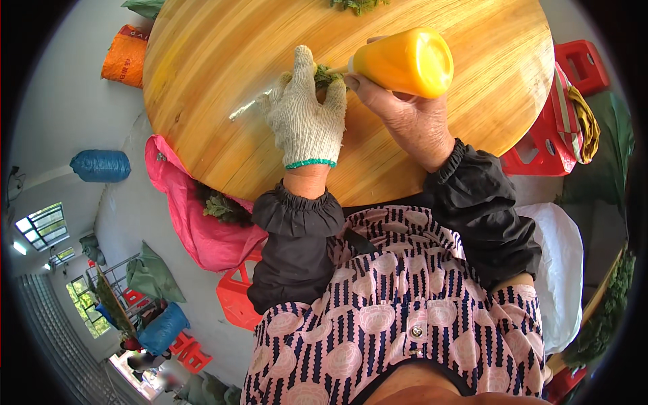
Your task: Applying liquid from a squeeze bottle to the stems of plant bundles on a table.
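Observation:
My left hand [305, 118], in a white knitted glove with a green cuff edge, is over the round wooden table. Between its thumb and fingers is a small green sprig [325, 78], partly hidden by the glove. My bare right hand [405, 118] grips a yellow squeeze bottle [412, 62], tilted on its side with its base toward the right. The bottle's narrow tip points left at the sprig; whether they touch, I cannot tell. A pale shiny streak [246, 109] shows on the wood beside the glove.
More greenery [358, 5] lies at the far edge of the wooden table [223, 74]. A pink bag [179, 202] with foliage is at the near left. Red stools [237, 293] stand around, one [540, 145] holding a bag. A white sack [557, 270] is at my right.

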Demonstrator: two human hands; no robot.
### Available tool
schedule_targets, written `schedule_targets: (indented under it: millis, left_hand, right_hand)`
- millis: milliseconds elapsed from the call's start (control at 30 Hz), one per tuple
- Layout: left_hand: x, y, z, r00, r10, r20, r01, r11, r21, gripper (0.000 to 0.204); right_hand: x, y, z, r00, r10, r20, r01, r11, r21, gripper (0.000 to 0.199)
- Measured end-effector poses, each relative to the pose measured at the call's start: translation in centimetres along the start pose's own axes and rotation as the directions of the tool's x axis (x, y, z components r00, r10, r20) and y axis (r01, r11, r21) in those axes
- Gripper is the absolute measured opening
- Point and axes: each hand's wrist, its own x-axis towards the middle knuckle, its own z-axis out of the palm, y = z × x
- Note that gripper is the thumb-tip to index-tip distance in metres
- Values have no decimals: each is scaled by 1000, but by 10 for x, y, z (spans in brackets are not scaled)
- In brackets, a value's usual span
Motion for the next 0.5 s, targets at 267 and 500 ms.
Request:
schedule_targets:
  millis: [267, 500]
  left_hand:
    - [1, 0, -5, 997, -8, 73, 9, 1000, -8, 63]
    - [1, -4, -4, 995, -30, 92, 36, 997, -63, 63]
  right_hand:
    - [-5, -10, -3, 999, -52, -4, 52, 992, -112, 43]
    - [-8, -15, -5, 998, -58, -16, 55, 989, -139, 40]
